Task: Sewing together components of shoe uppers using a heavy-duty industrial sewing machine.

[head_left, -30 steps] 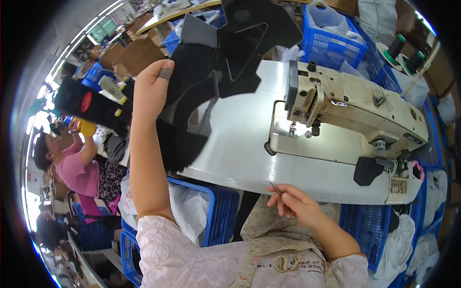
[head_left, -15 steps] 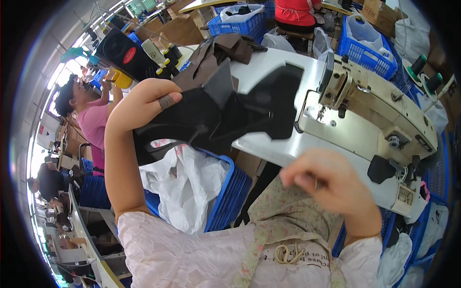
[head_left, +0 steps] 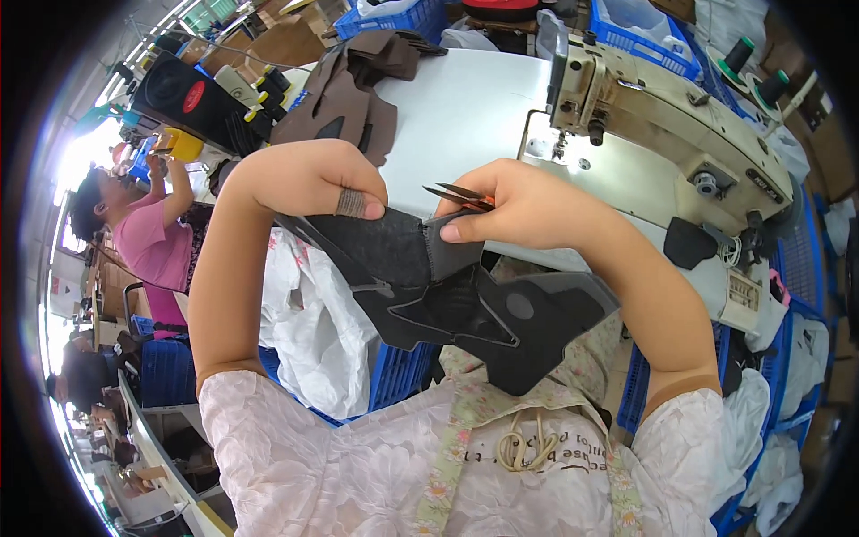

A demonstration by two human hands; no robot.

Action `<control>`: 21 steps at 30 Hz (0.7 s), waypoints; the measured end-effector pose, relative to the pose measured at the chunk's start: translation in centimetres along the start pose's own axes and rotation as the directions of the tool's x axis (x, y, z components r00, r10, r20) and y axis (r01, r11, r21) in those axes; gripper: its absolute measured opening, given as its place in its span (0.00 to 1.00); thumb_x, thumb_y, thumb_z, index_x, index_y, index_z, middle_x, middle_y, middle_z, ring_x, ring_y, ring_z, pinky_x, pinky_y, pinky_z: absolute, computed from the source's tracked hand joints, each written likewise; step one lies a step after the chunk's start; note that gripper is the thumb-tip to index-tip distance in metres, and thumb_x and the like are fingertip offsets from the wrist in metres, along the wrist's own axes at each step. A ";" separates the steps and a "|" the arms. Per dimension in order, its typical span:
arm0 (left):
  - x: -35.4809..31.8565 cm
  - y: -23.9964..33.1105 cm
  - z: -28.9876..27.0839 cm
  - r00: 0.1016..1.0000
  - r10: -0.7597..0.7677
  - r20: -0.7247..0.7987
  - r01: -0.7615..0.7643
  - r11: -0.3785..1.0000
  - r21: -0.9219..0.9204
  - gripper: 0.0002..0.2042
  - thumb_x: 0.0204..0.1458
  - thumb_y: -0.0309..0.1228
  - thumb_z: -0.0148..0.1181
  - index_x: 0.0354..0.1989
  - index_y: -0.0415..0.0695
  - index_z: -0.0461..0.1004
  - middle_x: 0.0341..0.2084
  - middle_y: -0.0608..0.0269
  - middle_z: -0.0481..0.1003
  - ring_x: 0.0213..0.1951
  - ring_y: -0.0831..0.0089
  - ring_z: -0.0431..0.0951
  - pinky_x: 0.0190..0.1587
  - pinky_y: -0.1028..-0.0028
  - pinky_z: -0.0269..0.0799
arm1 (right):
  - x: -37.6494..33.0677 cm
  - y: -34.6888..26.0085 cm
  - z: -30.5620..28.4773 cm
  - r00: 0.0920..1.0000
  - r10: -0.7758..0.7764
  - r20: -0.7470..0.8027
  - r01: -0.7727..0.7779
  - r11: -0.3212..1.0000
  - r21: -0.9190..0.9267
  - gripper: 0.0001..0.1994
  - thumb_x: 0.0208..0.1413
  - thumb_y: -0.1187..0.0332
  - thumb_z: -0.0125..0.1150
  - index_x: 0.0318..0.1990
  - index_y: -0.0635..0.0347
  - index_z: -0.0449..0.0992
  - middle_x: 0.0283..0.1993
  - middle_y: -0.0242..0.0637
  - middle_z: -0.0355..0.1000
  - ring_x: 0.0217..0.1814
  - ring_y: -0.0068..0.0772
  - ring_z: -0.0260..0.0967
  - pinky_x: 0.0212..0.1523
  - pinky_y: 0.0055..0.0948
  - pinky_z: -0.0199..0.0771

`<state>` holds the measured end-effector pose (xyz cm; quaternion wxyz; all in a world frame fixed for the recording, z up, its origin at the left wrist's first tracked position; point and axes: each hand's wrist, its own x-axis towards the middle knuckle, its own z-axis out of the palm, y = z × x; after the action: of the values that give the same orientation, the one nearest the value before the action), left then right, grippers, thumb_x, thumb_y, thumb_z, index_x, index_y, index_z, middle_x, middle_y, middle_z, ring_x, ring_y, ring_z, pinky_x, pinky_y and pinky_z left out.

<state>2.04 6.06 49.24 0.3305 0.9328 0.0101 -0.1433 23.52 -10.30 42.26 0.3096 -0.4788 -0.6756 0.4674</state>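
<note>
Between my hands hangs a black stitched shoe upper [head_left: 376, 255], its lower part drooping over my lap with a cut-out opening in it. My left hand [head_left: 327, 183], a grey wrap on one finger, is closed on the upper's top left edge. At a seam on the right, my right hand [head_left: 519, 206] pinches the same upper between thumb and fingers. That hand also carries small thread snips [head_left: 463, 194] with dark blades and an orange part; the blades point left. Most of the snips' handle is hidden in the palm.
A sewing machine [head_left: 662, 116] stands on the white table [head_left: 465, 98] at the right. Brown cut pieces [head_left: 344, 98] lie at its far left. A white bag [head_left: 313, 331] in a blue crate [head_left: 398, 376] sits below. A person in pink [head_left: 152, 224] is at the left.
The upper has come off the table toward me and now hangs over my lap. My right hand has risen from near the table's front edge and taken hold of it, snips in hand.
</note>
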 end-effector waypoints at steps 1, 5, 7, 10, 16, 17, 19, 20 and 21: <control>0.6 -0.2 -0.1 0.999 -0.003 0.041 0.005 0.999 -0.034 0.11 0.58 0.32 0.60 0.35 0.33 0.77 0.25 0.57 0.77 0.30 0.67 0.75 0.36 0.69 0.70 | -0.3 0.8 0.3 0.999 -0.012 -0.042 0.013 0.999 0.032 0.15 0.53 0.65 0.67 0.45 0.64 0.80 0.37 0.38 0.79 0.39 0.28 0.74 0.45 0.29 0.72; 3.0 0.8 1.2 0.998 -0.007 0.063 0.025 0.954 -0.297 0.12 0.51 0.32 0.67 0.33 0.34 0.75 0.23 0.62 0.75 0.27 0.73 0.72 0.32 0.71 0.67 | -1.6 1.4 0.4 0.988 0.064 -0.138 -0.042 0.987 0.155 0.12 0.55 0.66 0.66 0.42 0.65 0.79 0.34 0.37 0.78 0.36 0.27 0.72 0.42 0.29 0.72; 4.4 0.9 1.4 0.995 -0.035 0.098 0.061 0.959 -0.276 0.13 0.48 0.32 0.70 0.32 0.34 0.76 0.23 0.64 0.75 0.27 0.76 0.71 0.31 0.72 0.67 | -2.1 1.3 0.7 0.986 0.050 -0.159 -0.025 0.988 0.155 0.12 0.55 0.66 0.65 0.41 0.65 0.79 0.34 0.37 0.78 0.35 0.26 0.72 0.41 0.29 0.72; 5.7 1.2 2.0 0.989 -0.069 0.132 0.101 0.961 -0.259 0.12 0.43 0.29 0.73 0.30 0.35 0.77 0.22 0.67 0.74 0.26 0.79 0.69 0.30 0.75 0.65 | -2.7 1.2 1.0 0.981 0.028 -0.192 0.002 0.988 0.155 0.11 0.56 0.67 0.64 0.40 0.66 0.79 0.33 0.37 0.78 0.34 0.26 0.71 0.40 0.29 0.72; 6.4 1.8 2.5 0.976 -0.185 0.113 0.206 0.955 -0.213 0.11 0.39 0.28 0.74 0.22 0.36 0.76 0.15 0.69 0.70 0.23 0.79 0.68 0.29 0.76 0.63 | -3.2 1.5 1.6 0.971 0.044 -0.234 -0.009 0.989 0.150 0.10 0.56 0.68 0.63 0.39 0.67 0.78 0.32 0.39 0.77 0.33 0.26 0.70 0.39 0.30 0.71; 6.6 1.9 2.7 0.971 -0.203 0.127 0.226 0.953 -0.202 0.11 0.39 0.28 0.74 0.22 0.36 0.77 0.14 0.68 0.70 0.22 0.79 0.67 0.28 0.76 0.62 | -3.2 1.6 1.7 0.971 0.056 -0.231 -0.017 0.985 0.169 0.10 0.56 0.68 0.63 0.39 0.67 0.78 0.32 0.39 0.77 0.33 0.26 0.70 0.38 0.30 0.71; 6.6 1.7 2.8 0.964 -0.225 0.139 0.249 0.949 -0.191 0.10 0.39 0.28 0.74 0.21 0.36 0.77 0.14 0.68 0.70 0.21 0.79 0.66 0.27 0.76 0.61 | -3.2 2.2 1.9 0.973 0.036 -0.228 0.007 0.983 0.183 0.10 0.56 0.68 0.63 0.38 0.67 0.78 0.32 0.39 0.77 0.33 0.26 0.70 0.38 0.30 0.71; 6.6 1.3 3.0 0.968 -0.194 0.160 0.224 0.955 -0.193 0.11 0.39 0.28 0.74 0.21 0.36 0.77 0.14 0.68 0.69 0.20 0.79 0.65 0.26 0.75 0.60 | -3.2 2.4 2.0 0.973 0.017 -0.228 0.029 0.980 0.196 0.10 0.55 0.68 0.63 0.38 0.67 0.78 0.31 0.39 0.77 0.33 0.26 0.70 0.38 0.30 0.70; 6.8 1.0 3.1 0.970 -0.159 0.184 0.194 0.961 -0.195 0.11 0.39 0.29 0.74 0.21 0.36 0.77 0.13 0.68 0.69 0.20 0.79 0.64 0.25 0.74 0.59 | -3.2 2.5 2.0 0.973 0.021 -0.232 0.026 0.980 0.198 0.10 0.55 0.68 0.63 0.38 0.67 0.78 0.31 0.39 0.77 0.33 0.26 0.70 0.38 0.30 0.70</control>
<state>7.84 2.82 45.70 0.4133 0.8725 0.0809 -0.2479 23.79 -13.75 39.31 0.4337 -0.4958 -0.5851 0.4729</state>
